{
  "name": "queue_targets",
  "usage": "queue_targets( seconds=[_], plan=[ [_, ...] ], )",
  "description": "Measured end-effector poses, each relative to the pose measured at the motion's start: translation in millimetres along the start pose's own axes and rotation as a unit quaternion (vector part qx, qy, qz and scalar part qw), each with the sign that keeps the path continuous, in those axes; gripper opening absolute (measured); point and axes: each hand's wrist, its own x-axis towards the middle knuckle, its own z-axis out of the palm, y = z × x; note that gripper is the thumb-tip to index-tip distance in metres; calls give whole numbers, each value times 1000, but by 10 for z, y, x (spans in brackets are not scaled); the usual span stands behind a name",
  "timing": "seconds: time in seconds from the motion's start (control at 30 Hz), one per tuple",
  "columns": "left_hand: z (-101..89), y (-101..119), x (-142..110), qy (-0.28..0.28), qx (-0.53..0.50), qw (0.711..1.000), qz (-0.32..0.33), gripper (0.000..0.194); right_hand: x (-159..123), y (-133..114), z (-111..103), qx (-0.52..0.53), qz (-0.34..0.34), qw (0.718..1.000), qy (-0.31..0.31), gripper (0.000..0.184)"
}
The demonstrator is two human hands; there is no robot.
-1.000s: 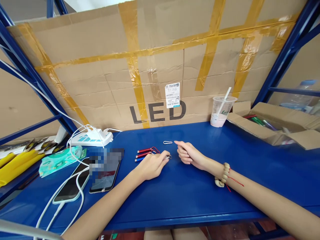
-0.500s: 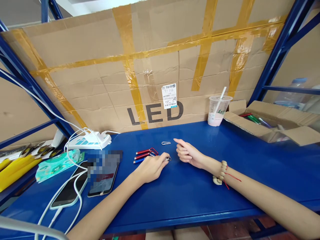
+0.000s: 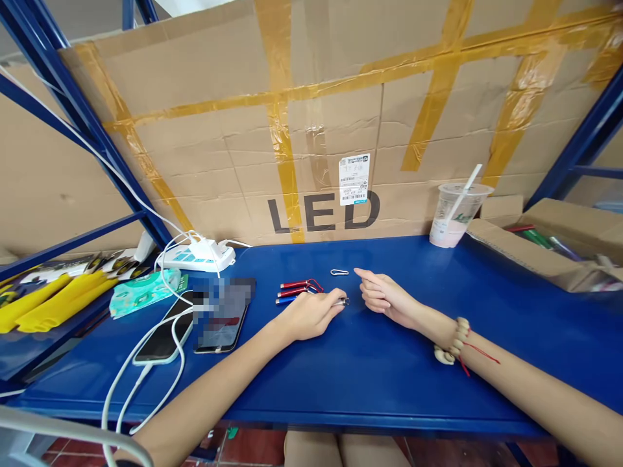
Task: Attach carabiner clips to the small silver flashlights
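Note:
My left hand [image 3: 311,314] rests on the blue shelf top [image 3: 370,363] with its fingers curled round a small dark metal piece [image 3: 342,301] that pokes out at the fingertips. My right hand [image 3: 387,297] lies just to its right, loosely curled with the forefinger stretched toward the left; nothing shows in it. A bead bracelet [image 3: 452,340] with a red string sits on that wrist. Behind the left hand lie three small keychain torches, two red and one blue [image 3: 296,291]. A small silver clip [image 3: 339,272] lies alone beyond the fingertips.
Two phones [image 3: 221,321] on white charging cables lie at the left, with a power strip [image 3: 199,257], a green wipes pack [image 3: 146,290] and yellow packets [image 3: 53,301]. A plastic cup with straw [image 3: 452,217] and an open carton [image 3: 545,250] stand at the right. A taped cardboard sheet [image 3: 341,130] forms the back.
The camera has swung a little to the left, so everything sits further right in the picture. Both hands keep the same pose on the shelf.

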Motion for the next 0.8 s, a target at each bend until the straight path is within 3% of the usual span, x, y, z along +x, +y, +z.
queue_targets(
  seconds=[0.27,0.47,0.6,0.8],
  plan=[
    [0,-7,-7,12,8,1000,24,20,11,-1,-7,14,-22,999,28,45],
    [13,-13,-8,29,19,999,16,21,18,13,-26,-57,-52,996,40,32],
    [28,-27,-3,28,29,999,11,21,20,23,-41,-97,-60,992,55,42],
    [15,-31,-3,21,17,999,21,21,27,35,-37,-100,-62,991,60,44]
  ],
)
